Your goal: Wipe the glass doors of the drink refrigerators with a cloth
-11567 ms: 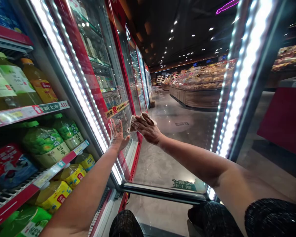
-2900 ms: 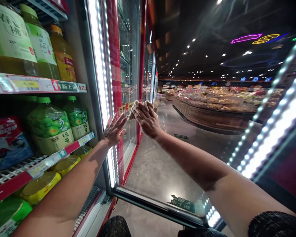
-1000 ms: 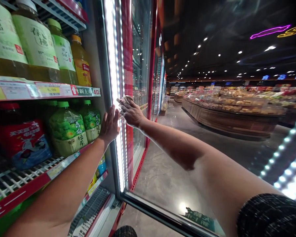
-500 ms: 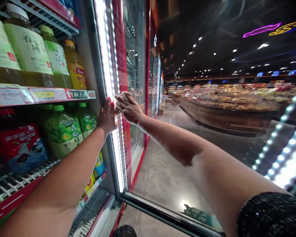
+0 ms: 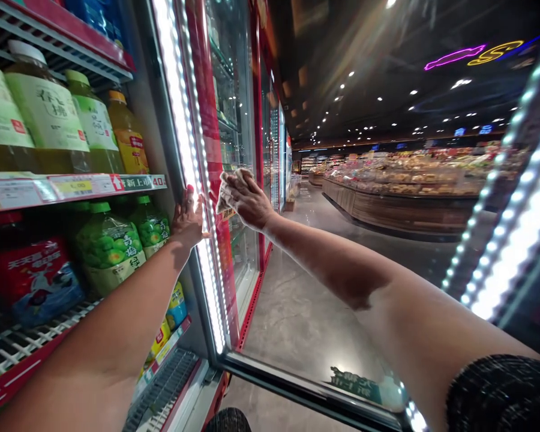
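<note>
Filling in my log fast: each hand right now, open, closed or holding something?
Left hand: open, at the light strip, holding nothing that shows.
Right hand: holding a cloth under its fingers.

LED strips [image 5: 515, 243] glare white at both sides beneath a dim ceiling [image 5: 333, 36].

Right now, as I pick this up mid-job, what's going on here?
A person's right hand holds a crumpled beige cloth, seemingly against the transparent glass pane of an open, dark-framed cooler door. The bare left hand is spread beside it, at the bright white LED strip near the door's inner edge; whether it bears weight can't be told. To the left, rounded plastic bottles with green caps stand on a white wire shelf with a red front edge.
</note>
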A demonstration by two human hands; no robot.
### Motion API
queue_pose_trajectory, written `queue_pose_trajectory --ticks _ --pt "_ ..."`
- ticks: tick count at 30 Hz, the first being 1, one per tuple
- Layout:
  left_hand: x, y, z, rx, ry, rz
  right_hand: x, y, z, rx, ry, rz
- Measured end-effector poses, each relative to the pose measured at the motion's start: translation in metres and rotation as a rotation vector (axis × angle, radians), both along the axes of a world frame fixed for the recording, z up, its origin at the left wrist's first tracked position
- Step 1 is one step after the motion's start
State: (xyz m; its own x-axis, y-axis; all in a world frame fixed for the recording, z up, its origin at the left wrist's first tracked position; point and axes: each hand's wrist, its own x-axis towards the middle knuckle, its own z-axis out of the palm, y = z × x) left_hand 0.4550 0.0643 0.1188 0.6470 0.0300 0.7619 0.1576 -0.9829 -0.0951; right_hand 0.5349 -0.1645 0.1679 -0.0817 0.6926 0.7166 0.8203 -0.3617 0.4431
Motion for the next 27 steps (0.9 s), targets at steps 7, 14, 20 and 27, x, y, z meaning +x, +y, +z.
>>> queue_pose_trajectory --ticks 7,14,20,27 --pt "-0.002 -0.012 0.006 -0.008 0.059 0.097 -0.007 -0.022 -0.016 -0.036 0.016 0.001" --pt "0.005 -0.013 0.005 -0.058 -0.006 0.090 -0.002 -0.040 -0.002 0.031 0.013 -0.014" --pt "-0.004 -0.026 0.015 -0.077 0.119 0.188 0.004 -0.059 -0.028 0.011 -0.053 0.016" --pt "-0.010 -0.043 0.021 -0.069 0.190 0.311 0.009 -0.082 -0.015 0.028 -0.075 -0.002"
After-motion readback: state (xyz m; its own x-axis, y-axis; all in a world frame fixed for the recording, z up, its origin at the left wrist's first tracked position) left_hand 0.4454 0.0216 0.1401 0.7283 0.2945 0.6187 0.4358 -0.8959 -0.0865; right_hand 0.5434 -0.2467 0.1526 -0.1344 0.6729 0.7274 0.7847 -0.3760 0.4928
